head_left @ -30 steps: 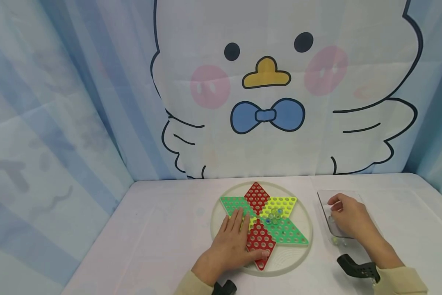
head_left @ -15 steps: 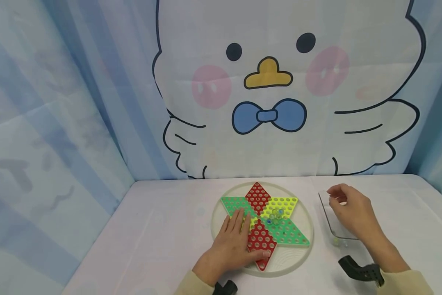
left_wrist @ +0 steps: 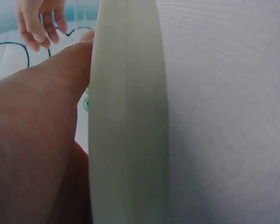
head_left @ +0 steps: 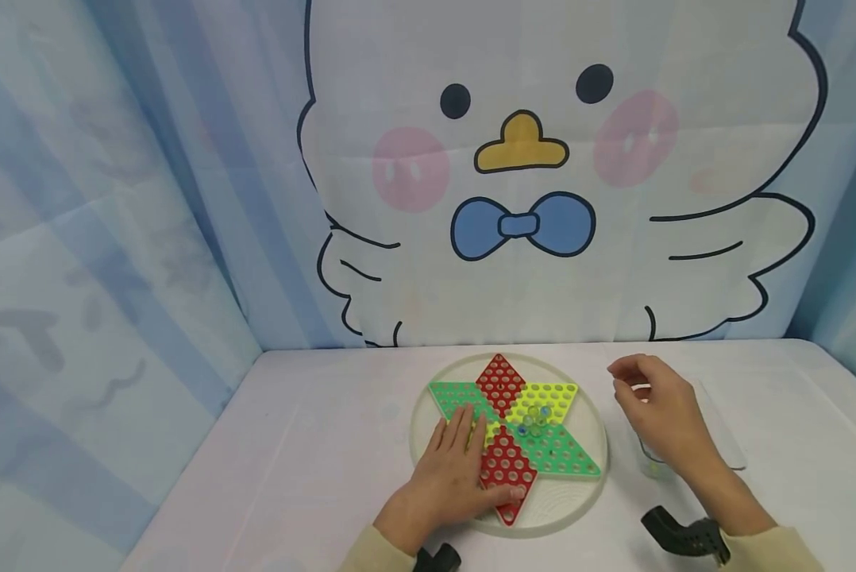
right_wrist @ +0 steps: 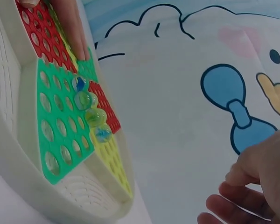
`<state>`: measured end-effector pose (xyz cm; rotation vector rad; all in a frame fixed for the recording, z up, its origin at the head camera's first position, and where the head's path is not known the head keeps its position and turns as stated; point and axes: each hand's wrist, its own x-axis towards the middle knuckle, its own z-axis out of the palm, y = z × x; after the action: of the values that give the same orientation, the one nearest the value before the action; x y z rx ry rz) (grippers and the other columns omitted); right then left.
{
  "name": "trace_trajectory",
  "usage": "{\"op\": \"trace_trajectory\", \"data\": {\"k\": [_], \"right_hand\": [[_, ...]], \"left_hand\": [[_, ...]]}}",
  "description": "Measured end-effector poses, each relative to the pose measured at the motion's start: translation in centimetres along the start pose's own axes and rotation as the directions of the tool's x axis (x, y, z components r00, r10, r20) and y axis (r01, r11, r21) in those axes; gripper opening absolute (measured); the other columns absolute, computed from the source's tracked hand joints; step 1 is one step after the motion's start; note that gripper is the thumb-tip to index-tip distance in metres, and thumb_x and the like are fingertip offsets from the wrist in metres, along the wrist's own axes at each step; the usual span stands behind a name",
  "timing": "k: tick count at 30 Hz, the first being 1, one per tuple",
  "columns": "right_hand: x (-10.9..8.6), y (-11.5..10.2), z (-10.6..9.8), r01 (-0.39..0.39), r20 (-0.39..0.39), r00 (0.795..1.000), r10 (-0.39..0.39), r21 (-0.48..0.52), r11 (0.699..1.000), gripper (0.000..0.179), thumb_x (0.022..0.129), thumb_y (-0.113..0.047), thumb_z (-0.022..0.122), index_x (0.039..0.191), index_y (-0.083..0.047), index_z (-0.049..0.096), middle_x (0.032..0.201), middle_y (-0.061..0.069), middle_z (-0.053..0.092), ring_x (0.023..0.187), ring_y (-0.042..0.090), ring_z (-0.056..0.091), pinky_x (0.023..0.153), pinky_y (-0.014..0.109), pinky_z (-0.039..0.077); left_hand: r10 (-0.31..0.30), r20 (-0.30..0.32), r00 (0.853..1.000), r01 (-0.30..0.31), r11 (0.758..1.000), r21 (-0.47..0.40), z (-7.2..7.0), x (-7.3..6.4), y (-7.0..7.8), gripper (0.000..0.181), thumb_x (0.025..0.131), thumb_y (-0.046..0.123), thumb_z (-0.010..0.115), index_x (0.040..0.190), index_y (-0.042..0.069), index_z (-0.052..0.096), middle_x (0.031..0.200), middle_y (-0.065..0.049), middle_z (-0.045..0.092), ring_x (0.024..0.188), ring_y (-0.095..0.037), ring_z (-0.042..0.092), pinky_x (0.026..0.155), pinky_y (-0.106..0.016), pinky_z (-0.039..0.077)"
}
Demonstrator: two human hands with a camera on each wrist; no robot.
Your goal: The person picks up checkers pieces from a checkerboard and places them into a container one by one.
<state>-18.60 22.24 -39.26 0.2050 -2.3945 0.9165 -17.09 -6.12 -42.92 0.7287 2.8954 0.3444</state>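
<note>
A round cream Chinese checkers board (head_left: 567,498) with a red, green and yellow star lies on the table. My left hand (head_left: 442,477) rests on its left side, fingers straight and thumb across the lower red point. Several clear glass marbles (head_left: 535,421) with coloured swirls sit together right of the star's centre, also visible as marbles (right_wrist: 94,116) in the right wrist view. My right hand (head_left: 664,413) hovers right of the board, above a clear tray (head_left: 728,445). Its fingers are bent toward the thumb; whether a marble is between the fingertips cannot be seen.
Pale marbles (head_left: 655,469) show at the tray's near left corner, partly behind the right wrist. A pale cloth covers the table (head_left: 292,453). A curtain (head_left: 414,294) with a cartoon bird hangs behind it.
My right hand has risen from inside the clear tray and moved left toward the board. The left hand and the marbles on the board stay where they were.
</note>
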Motion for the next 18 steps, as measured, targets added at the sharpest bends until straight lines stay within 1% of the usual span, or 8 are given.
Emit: {"op": "trace_trajectory", "data": {"k": [3,7,10,18], "right_hand": [[-0.2,-0.6,0.4,0.025,0.002,1.0,-0.025,0.02,0.999,0.018,0.088,0.003,0.065,0.104,-0.003,0.066,0.1,0.011,0.067,0.088,0.022,0.061,0.073,0.002,0.043],[-0.5,-1.3,1.0,0.047,0.018,0.999,-0.048,0.045,0.998,0.019,0.087,0.005,0.066,0.103,-0.005,0.067,0.1,0.008,0.067,0.086,0.009,0.059,0.073,0.007,0.047],[-0.6,-1.5,1.4,0.046,0.036,0.998,-0.048,0.055,0.997,0.02,0.086,0.006,0.065,0.103,-0.006,0.067,0.1,0.007,0.067,0.087,0.004,0.057,0.074,0.011,0.05],[-0.8,-2.0,2.1,0.033,0.081,0.996,-0.038,0.059,0.998,0.019,0.088,0.004,0.066,0.104,-0.007,0.066,0.101,0.005,0.067,0.089,0.009,0.06,0.076,0.028,0.057]], "left_hand": [[-0.003,0.007,1.0,0.003,1.0,0.002,0.0,0.0,0.0,0.103,0.089,0.076,0.046,0.159,0.006,0.018,0.167,-0.016,0.01,0.156,-0.029,0.01,0.125,-0.049,0.015],[-0.011,0.012,1.0,0.011,1.0,0.003,-0.1,0.0,0.1,0.104,0.088,0.077,0.045,0.159,0.007,0.017,0.167,-0.016,0.01,0.156,-0.028,0.009,0.125,-0.049,0.015],[-0.015,0.013,1.0,0.015,1.0,0.005,-0.1,0.0,0.1,0.104,0.088,0.078,0.045,0.159,0.007,0.018,0.167,-0.015,0.01,0.156,-0.028,0.008,0.125,-0.049,0.014],[-0.025,0.014,1.0,0.025,1.0,0.011,0.1,0.0,0.0,0.105,0.087,0.079,0.044,0.159,0.007,0.018,0.167,-0.015,0.01,0.156,-0.028,0.008,0.125,-0.048,0.014]]}}
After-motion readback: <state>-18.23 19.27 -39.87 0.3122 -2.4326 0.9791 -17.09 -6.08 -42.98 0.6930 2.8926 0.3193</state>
